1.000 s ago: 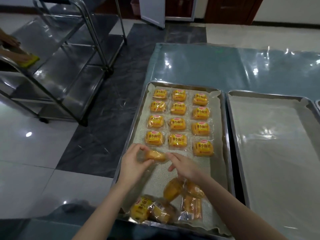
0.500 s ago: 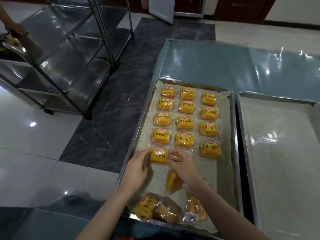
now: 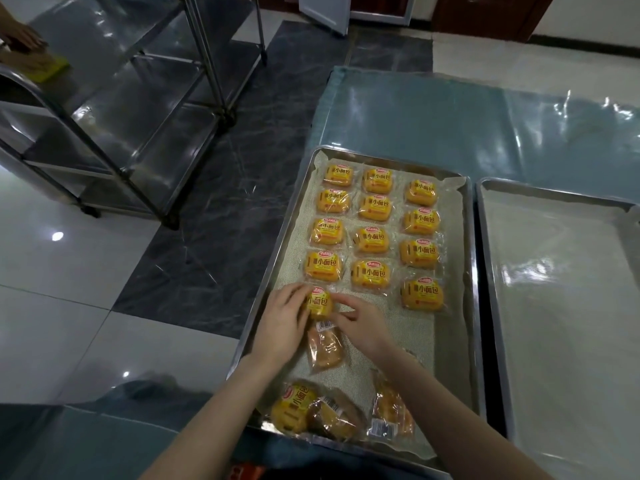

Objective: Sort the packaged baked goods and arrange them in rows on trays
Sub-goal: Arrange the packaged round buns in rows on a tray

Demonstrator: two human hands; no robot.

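Observation:
A lined metal tray [image 3: 471, 258] holds several yellow packaged breads in three columns, labels up. At the near end of the left column, a yellow bread pack [image 3: 319, 303] lies label up on the liner. My left hand [image 3: 282, 323] holds its left side and my right hand [image 3: 360, 323] pinches its right edge. Just below it lies a loose pack [image 3: 325, 349] turned label down. More loose packs sit at the tray's near edge: a label-up one [image 3: 292, 407], one beside it [image 3: 334, 419], and one [image 3: 393, 410] partly under my right forearm.
A second lined tray [image 3: 561, 306] stands to the right, with nothing on it. Both trays rest on a table covered in teal plastic [image 3: 450, 116]. A steel rack cart [image 3: 131, 109] stands on the floor at the left, where another person's hand [image 3: 20, 38] rests.
The pack was turned label up between both hands and set down below the left column. The camera view shifted left.

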